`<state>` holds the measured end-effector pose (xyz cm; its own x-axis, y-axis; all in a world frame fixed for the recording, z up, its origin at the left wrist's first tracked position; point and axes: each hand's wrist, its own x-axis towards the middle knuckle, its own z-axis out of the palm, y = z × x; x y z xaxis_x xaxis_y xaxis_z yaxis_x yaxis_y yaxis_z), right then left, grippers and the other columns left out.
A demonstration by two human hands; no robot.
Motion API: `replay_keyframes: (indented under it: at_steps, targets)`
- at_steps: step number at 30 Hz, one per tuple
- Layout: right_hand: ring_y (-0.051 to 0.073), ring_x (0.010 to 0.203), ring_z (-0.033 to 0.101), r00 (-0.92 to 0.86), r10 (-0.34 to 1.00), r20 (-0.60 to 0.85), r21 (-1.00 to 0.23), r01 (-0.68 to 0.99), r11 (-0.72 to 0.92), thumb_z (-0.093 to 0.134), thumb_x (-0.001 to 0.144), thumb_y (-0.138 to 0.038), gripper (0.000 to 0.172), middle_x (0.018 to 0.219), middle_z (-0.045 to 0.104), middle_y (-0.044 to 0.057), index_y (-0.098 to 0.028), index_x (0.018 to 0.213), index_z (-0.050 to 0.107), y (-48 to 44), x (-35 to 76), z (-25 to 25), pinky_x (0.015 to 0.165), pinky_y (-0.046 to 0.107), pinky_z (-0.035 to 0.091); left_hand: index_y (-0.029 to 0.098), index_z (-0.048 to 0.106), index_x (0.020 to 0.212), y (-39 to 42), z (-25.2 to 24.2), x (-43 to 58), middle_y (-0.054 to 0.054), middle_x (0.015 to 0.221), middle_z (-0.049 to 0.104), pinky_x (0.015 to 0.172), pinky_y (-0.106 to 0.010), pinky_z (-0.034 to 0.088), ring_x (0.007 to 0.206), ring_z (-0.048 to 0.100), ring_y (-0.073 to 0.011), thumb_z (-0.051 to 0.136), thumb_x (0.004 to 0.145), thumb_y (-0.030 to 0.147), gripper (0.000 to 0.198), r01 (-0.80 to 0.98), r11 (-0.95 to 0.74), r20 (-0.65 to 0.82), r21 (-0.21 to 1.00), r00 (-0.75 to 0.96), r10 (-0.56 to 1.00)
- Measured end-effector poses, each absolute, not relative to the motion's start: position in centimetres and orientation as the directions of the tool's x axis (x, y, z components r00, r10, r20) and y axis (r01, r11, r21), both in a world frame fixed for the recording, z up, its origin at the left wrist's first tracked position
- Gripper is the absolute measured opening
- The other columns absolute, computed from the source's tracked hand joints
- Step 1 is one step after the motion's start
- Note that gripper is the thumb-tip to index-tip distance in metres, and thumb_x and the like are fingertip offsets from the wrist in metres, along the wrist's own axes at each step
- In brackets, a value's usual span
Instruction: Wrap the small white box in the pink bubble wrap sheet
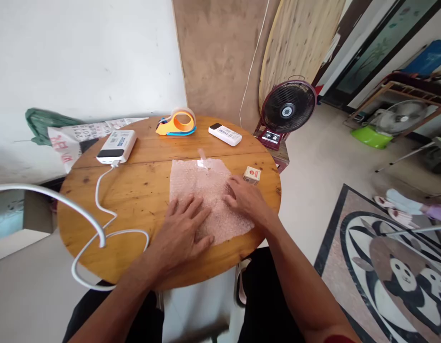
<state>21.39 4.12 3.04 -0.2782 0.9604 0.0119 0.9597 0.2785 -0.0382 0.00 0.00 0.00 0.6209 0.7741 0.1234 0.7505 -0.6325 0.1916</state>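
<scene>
Lying on the bench (130, 190), the bubble wrap (202, 182) sits beneath the left hand (182, 229), its fingers spread wide and flat, and the right hand (246, 196), its fingers loosely bent with thumb apart, a small box (252, 175) just right of those fingertips.

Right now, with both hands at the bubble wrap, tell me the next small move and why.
I'd probably slide the right hand over to the small box: it sits on the table just off the bubble wrap, close to that hand, while the left hand lies spread on the wrap and could steady it.
</scene>
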Motion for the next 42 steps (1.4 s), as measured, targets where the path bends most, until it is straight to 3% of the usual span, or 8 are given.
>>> replay_keyframes:
  at_steps: [8,12,19,22,29,36,42]
  targets:
    - [0.021,0.095,0.061,-0.192,0.977,0.094,-0.036,0.980,0.196,0.041,0.096,-0.036,0.025,0.115,0.060,0.009,-0.017,0.106,0.056,4.9,21.2,0.7,0.076,0.031,0.047,0.023,0.048,0.138,0.4,0.3,-0.7,-0.011,0.150,0.040,0.114,-0.057,0.020,0.140,0.031,-0.0331,0.049,0.085,0.040,0.056,0.743,-0.649,0.040,0.161,0.652,0.757]
    - [0.021,0.092,0.062,-0.188,0.976,0.108,-0.032,0.981,0.193,0.042,0.096,-0.034,0.024,0.111,0.061,0.009,-0.017,0.104,0.057,4.3,21.0,0.6,0.074,0.031,0.048,0.025,0.047,0.139,0.4,0.9,-1.8,-0.011,0.151,0.039,0.113,-0.055,0.025,0.141,0.031,-0.0322,0.053,0.083,0.038,0.058,0.752,-0.640,-0.009,0.156,0.649,0.761]
    - [0.020,0.093,0.062,-0.194,0.972,0.131,-0.071,0.976,0.204,0.043,0.095,-0.034,0.025,0.111,0.061,0.009,-0.016,0.104,0.058,4.2,21.0,0.7,0.076,0.030,0.048,0.018,0.055,0.131,0.6,3.3,0.0,-0.016,0.142,0.048,0.110,-0.052,0.032,0.135,0.040,-0.0328,0.044,0.090,0.043,0.050,0.799,-0.594,0.167,0.092,0.576,0.800]
    - [0.021,0.093,0.063,-0.187,0.974,0.129,-0.087,0.976,0.199,0.043,0.095,-0.035,0.024,0.111,0.061,0.008,-0.017,0.104,0.058,4.4,21.3,0.8,0.075,0.030,0.048,0.016,0.052,0.134,1.2,3.0,2.8,-0.018,0.146,0.044,0.109,-0.051,0.034,0.136,0.039,-0.0331,0.044,0.090,0.038,0.050,0.806,-0.584,0.121,0.095,0.573,0.811]
    - [0.019,0.094,0.061,-0.208,0.969,0.130,-0.110,0.969,0.223,0.039,0.096,-0.027,0.022,0.114,0.061,0.007,-0.018,0.104,0.058,4.6,22.1,0.3,0.075,0.027,0.045,0.015,0.046,0.137,1.5,0.3,4.6,-0.021,0.150,0.036,0.109,-0.060,0.026,0.140,0.029,-0.0383,0.047,0.088,0.050,0.060,0.807,-0.577,0.066,0.124,0.573,0.817]
    - [0.020,0.093,0.060,-0.207,0.970,0.127,-0.098,0.971,0.220,0.039,0.097,-0.028,0.022,0.109,0.063,0.007,-0.019,0.102,0.058,5.3,22.1,0.4,0.074,0.028,0.041,0.017,0.043,0.139,1.5,0.0,3.9,-0.020,0.152,0.032,0.112,-0.061,0.019,0.141,0.025,-0.0387,0.051,0.083,0.059,0.071,0.804,-0.564,0.064,0.186,0.563,0.824]
    - [0.020,0.094,0.060,-0.189,0.970,0.154,-0.062,0.978,0.201,0.042,0.095,-0.027,0.022,0.108,0.062,0.007,-0.020,0.108,0.059,5.6,21.7,0.6,0.072,0.028,0.040,0.017,0.047,0.135,1.2,0.0,3.9,-0.020,0.149,0.037,0.112,-0.060,0.019,0.139,0.028,-0.0377,0.054,0.082,0.057,0.067,0.812,-0.544,0.110,0.210,0.534,0.839]
